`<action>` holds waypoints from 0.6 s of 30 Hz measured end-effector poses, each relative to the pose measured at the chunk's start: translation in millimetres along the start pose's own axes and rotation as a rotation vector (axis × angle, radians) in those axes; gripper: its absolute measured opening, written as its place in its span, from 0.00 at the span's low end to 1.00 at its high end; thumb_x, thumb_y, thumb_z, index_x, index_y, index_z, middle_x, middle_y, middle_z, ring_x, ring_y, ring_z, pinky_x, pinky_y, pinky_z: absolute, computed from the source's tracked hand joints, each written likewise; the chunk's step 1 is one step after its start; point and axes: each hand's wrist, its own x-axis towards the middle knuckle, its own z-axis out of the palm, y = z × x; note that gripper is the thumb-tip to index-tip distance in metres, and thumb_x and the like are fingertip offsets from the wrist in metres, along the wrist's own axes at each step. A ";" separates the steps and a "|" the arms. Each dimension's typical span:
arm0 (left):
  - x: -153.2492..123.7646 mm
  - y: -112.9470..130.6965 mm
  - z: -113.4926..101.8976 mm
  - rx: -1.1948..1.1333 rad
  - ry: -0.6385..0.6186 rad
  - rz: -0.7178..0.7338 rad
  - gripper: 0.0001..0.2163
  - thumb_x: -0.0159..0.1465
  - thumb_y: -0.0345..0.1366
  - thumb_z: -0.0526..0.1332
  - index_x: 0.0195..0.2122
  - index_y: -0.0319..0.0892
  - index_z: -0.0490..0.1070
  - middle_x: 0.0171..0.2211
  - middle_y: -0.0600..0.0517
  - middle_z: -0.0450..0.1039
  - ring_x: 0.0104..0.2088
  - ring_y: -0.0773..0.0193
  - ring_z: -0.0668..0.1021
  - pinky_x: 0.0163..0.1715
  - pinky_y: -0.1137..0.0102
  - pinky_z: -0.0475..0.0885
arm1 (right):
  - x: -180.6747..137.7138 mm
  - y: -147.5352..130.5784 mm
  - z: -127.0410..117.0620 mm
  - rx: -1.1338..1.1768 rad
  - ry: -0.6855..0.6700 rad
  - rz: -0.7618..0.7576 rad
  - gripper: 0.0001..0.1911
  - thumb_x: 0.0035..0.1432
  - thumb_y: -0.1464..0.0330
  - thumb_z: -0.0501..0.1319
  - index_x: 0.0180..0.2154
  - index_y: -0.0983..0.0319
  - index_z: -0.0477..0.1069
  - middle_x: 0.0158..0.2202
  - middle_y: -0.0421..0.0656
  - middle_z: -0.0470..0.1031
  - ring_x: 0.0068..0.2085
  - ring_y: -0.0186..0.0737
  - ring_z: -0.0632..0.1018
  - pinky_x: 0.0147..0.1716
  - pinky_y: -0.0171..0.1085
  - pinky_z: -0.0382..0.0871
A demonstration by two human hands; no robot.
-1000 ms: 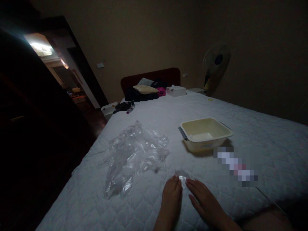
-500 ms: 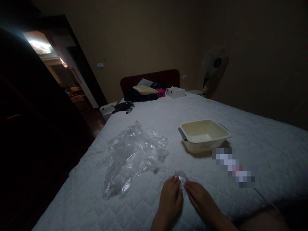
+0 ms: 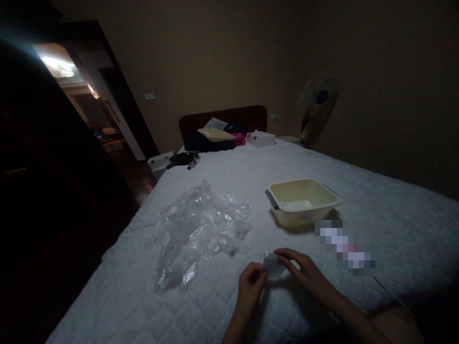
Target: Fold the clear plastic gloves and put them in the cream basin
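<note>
Clear plastic piece (image 3: 274,267), apparently folded, between both hands: left hand (image 3: 250,283) pinching left edge, right hand (image 3: 304,271) pinching upper right edge. Crumpled plastic sheeting (image 3: 202,224) lies left of grip and farther off, left hand nearer; cream basin (image 3: 304,219) beyond right hand. Piece's long axis hard to read, lower edge blending into white quilted bedspread (image 3: 201,310). Pixelation right of grip masks corded object (image 3: 344,246).

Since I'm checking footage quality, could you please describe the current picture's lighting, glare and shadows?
Head view: dim overall, bright light glaring beyond the doorway; head view: highlights on the crumpled plastic; head view: soft shadows below the right hand and basin.
</note>
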 end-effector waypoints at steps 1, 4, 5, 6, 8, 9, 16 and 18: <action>0.5 0.9 -0.3 -0.042 0.014 -0.053 0.14 0.55 0.46 0.61 0.27 0.39 0.72 0.27 0.50 0.72 0.31 0.62 0.74 0.33 0.69 0.69 | 2.6 -0.1 1.5 0.033 0.032 0.025 0.15 0.59 0.60 0.52 0.42 0.58 0.71 0.43 0.44 0.75 0.45 0.43 0.74 0.47 0.42 0.67; 1.0 1.6 -2.1 -0.129 0.071 -0.151 0.16 0.51 0.48 0.64 0.27 0.38 0.72 0.25 0.51 0.72 0.28 0.63 0.73 0.30 0.70 0.68 | 10.1 7.0 10.7 0.145 0.128 0.118 0.16 0.55 0.59 0.56 0.42 0.60 0.70 0.42 0.47 0.74 0.43 0.44 0.75 0.41 0.41 0.71; 0.8 1.5 -2.9 -0.145 0.087 -0.163 0.16 0.51 0.48 0.64 0.28 0.38 0.72 0.24 0.51 0.72 0.27 0.64 0.73 0.30 0.71 0.68 | 12.4 10.8 14.4 0.184 0.144 0.154 0.17 0.53 0.58 0.57 0.41 0.61 0.70 0.40 0.47 0.75 0.41 0.44 0.76 0.39 0.41 0.72; 0.6 1.5 -3.7 -0.160 0.094 -0.172 0.17 0.50 0.48 0.65 0.28 0.37 0.72 0.24 0.51 0.72 0.27 0.64 0.73 0.30 0.71 0.67 | 14.4 14.8 18.1 0.222 0.152 0.188 0.17 0.50 0.58 0.59 0.40 0.61 0.70 0.38 0.47 0.75 0.38 0.44 0.77 0.37 0.41 0.72; -0.4 0.8 -5.2 -0.196 0.095 -0.181 0.17 0.49 0.48 0.66 0.29 0.37 0.73 0.25 0.50 0.72 0.27 0.64 0.73 0.30 0.71 0.67 | 17.3 22.1 24.7 0.292 0.153 0.248 0.19 0.47 0.57 0.60 0.40 0.61 0.69 0.36 0.46 0.76 0.34 0.43 0.77 0.32 0.41 0.72; -1.0 0.0 -5.6 -0.215 0.089 -0.184 0.17 0.49 0.48 0.66 0.30 0.37 0.73 0.26 0.50 0.73 0.28 0.64 0.73 0.30 0.71 0.68 | 18.2 25.0 27.3 0.324 0.146 0.275 0.20 0.47 0.57 0.60 0.40 0.61 0.69 0.36 0.46 0.76 0.31 0.42 0.77 0.30 0.40 0.72; -1.8 -9.0 -0.1 -0.160 0.027 -0.180 0.15 0.53 0.46 0.64 0.31 0.37 0.72 0.27 0.49 0.74 0.29 0.63 0.75 0.30 0.71 0.69 | 19.1 28.5 25.9 0.381 -0.021 0.271 0.17 0.47 0.54 0.59 0.29 0.63 0.69 0.23 0.40 0.72 0.26 0.38 0.74 0.25 0.35 0.67; -1.1 -9.4 -1.2 -0.046 0.026 -0.144 0.13 0.56 0.44 0.62 0.35 0.38 0.72 0.31 0.48 0.74 0.32 0.61 0.76 0.33 0.69 0.71 | 22.5 26.8 15.7 0.325 0.042 0.243 0.17 0.49 0.54 0.59 0.29 0.63 0.69 0.24 0.39 0.72 0.27 0.38 0.73 0.26 0.34 0.67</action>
